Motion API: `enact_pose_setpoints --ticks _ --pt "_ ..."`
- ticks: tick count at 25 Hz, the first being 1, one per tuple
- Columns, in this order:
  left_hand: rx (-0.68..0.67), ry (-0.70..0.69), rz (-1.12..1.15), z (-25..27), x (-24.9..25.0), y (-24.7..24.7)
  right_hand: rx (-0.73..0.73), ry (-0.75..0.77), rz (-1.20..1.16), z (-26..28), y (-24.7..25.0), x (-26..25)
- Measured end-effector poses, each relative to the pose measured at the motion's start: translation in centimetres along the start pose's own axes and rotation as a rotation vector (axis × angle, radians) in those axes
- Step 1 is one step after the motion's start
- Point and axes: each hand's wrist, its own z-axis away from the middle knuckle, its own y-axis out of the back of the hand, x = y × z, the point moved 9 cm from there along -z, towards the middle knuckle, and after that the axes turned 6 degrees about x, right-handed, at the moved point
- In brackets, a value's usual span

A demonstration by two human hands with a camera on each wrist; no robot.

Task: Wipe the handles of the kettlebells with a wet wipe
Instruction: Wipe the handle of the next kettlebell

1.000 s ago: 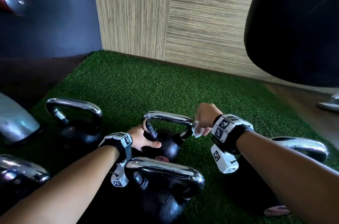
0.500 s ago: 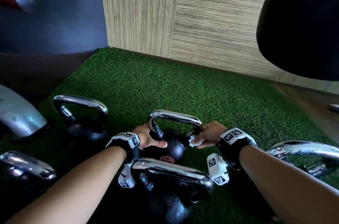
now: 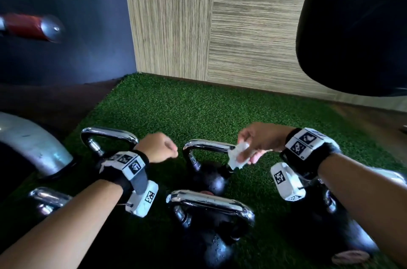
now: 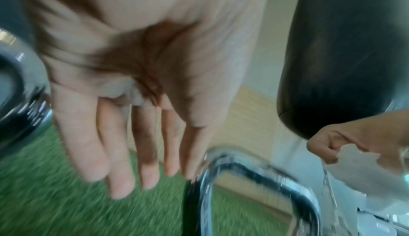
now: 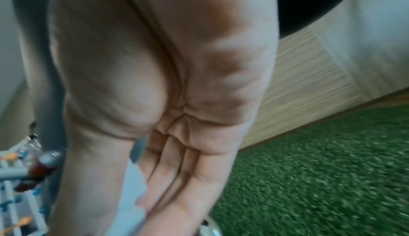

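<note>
Several black kettlebells with chrome handles stand on green turf point(image 3: 198, 110). In the head view my right hand point(image 3: 246, 149) pinches a crumpled white wet wipe point(image 3: 237, 156) against the right end of the middle kettlebell's handle point(image 3: 207, 144). My left hand point(image 3: 169, 149) hovers just left of that handle, touching nothing. The left wrist view shows its fingers point(image 4: 141, 178) straight and empty beside the handle point(image 4: 254, 169). In the right wrist view the wipe point(image 5: 132, 187) sits between thumb and fingers. A nearer kettlebell handle point(image 3: 211, 202) lies between my forearms.
Two more kettlebell handles point(image 3: 110, 134) point(image 3: 48, 198) are at the left, and another kettlebell point(image 3: 330, 224) sits under my right forearm. A grey metal curve point(image 3: 33, 147) lies far left. A black punching bag point(image 3: 352, 26) hangs upper right before a wood-panel wall point(image 3: 220, 26).
My left hand has let go of the middle kettlebell and lifted off to the left. My right hand has risen with the wipe from the handle's lower right side to its top right corner.
</note>
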Motion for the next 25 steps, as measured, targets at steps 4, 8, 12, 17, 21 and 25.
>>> enact_pose_setpoints --ticks 4,8,12,17,21,25 --pt "0.104 -0.082 0.585 1.0 5.1 5.9 0.310 0.274 -0.108 1.4 2.3 -5.7" --pt "-0.176 -0.003 0.911 1.7 9.7 4.7 0.494 0.491 -0.110 2.4 2.5 -9.3" --pt "-0.234 -0.043 0.916 1.6 11.1 3.3 0.660 0.584 0.035 3.2 2.5 -10.6" --pt "-0.263 -0.031 0.886 0.1 10.7 1.8 0.745 0.517 0.092 2.0 2.6 -7.8" --pt "-0.198 -0.105 0.708 -1.2 11.4 1.1 0.655 0.422 0.038 0.4 2.7 -4.8" --pt "0.212 -0.305 0.141 -1.0 12.3 3.9 0.478 0.155 0.096 -3.7 1.0 1.9"
